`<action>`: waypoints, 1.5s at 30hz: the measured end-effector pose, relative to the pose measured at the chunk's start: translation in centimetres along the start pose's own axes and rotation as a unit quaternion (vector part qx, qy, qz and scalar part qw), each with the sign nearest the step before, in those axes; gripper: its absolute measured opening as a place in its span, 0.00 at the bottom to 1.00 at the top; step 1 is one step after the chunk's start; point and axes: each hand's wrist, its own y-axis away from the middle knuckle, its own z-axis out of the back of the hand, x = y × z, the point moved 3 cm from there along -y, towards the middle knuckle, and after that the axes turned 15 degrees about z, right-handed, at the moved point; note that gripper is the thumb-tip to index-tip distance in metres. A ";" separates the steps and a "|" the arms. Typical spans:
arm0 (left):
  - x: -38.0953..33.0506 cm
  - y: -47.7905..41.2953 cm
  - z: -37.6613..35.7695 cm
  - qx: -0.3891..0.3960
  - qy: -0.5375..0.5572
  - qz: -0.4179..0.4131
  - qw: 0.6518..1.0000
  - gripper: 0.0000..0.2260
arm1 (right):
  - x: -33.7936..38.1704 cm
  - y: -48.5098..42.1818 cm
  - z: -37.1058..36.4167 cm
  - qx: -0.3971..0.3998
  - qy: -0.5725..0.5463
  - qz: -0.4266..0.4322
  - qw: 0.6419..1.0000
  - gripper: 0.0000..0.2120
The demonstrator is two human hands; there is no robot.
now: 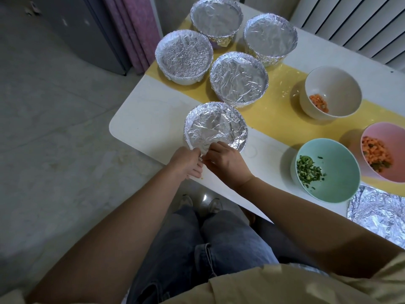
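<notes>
Your left hand (187,162) and right hand (225,161) met at the near rim of the foil-covered bowl (215,126), fingers curled and pinching the crimped foil edge there, the two hands almost touching. That bowl sat well to the left of the green bowl (337,150), close to the rounded corner of the white table (142,119). The green bowl held chopped greens. Beyond it stood a white bowl (333,84) with a few orange bits, and just to its right a pink bowl (377,132) of diced orange pieces. Far up and left of it, four more wrapped bowls (238,79) clustered together. A loose foil sheet (381,213) lay just nearer to you than the green bowl.
</notes>
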 end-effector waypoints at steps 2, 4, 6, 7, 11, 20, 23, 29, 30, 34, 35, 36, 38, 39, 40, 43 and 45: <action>0.0 -0.1 0.0 -0.012 0.025 -0.024 0.999 0.13 | 0.0 -0.1 0.0 -0.007 -0.004 -0.005 1.000 0.14; -0.1 -0.5 -0.1 -0.025 0.032 -0.033 0.999 0.13 | 0.0 -0.2 0.0 -0.009 -0.007 -0.011 1.000 0.16; -0.3 -0.5 -0.1 -0.023 0.045 -0.042 0.998 0.13 | 0.1 -0.3 0.2 -0.010 -0.013 -0.015 1.000 0.15; -0.4 -0.5 0.0 -0.021 0.049 -0.048 0.997 0.13 | 0.2 -0.4 0.4 -0.010 -0.018 -0.014 1.000 0.15; -0.5 -0.3 0.6 -0.026 0.035 -0.062 0.997 0.15 | -0.4 0.3 1.6 0.014 -0.016 -0.002 1.000 0.08; -0.2 -0.8 1.5 -0.077 0.015 -0.076 0.994 0.17 | -0.7 0.6 1.6 0.030 0.000 0.036 0.999 0.08; 0.5 -0.5 0.9 -0.072 0.022 -0.038 0.996 0.19 | -0.7 0.6 1.2 0.030 0.000 0.033 0.999 0.12; 0.7 -0.4 -1.0 0.012 0.097 -0.023 0.995 0.15 | -0.6 0.1 0.8 0.020 0.002 0.024 1.000 0.12; 0.6 -0.3 -1.0 0.007 0.108 -0.032 0.994 0.13 | -0.6 0.0 0.9 0.019 -0.002 0.023 1.000 0.13; 0.2 -0.7 -0.6 -0.003 0.102 -0.043 0.994 0.12 | -0.6 0.0 1.5 0.038 -0.014 0.032 0.999 0.07; 0.2 -0.7 -0.4 -0.004 0.096 -0.042 0.994 0.13 | -0.7 0.3 1.7 0.044 -0.018 0.028 0.998 0.06; 0.2 -0.8 -0.2 -0.001 0.092 -0.041 0.995 0.13 | -0.9 0.6 1.8 0.050 -0.021 0.024 0.998 0.07; 0.1 -0.7 0.1 0.009 0.079 -0.041 0.996 0.16 | -1.2 1.0 2.1 0.053 -0.018 0.021 0.998 0.07; 0.0 -0.7 0.2 0.011 0.068 -0.040 0.997 0.17 | -1.1 1.1 2.2 0.054 -0.014 0.021 0.998 0.06; 0.0 -0.6 0.2 0.011 0.057 -0.039 0.998 0.18 | -1.1 1.1 2.2 0.050 -0.009 0.024 0.998 0.06; 0.1 -0.6 0.3 -0.004 0.046 -0.042 0.998 0.19 | -0.9 0.5 2.2 0.033 0.004 0.038 0.999 0.08; 0.3 -0.6 0.3 -0.016 0.048 -0.039 0.998 0.21 | -0.8 0.4 2.0 0.032 0.007 0.047 0.998 0.10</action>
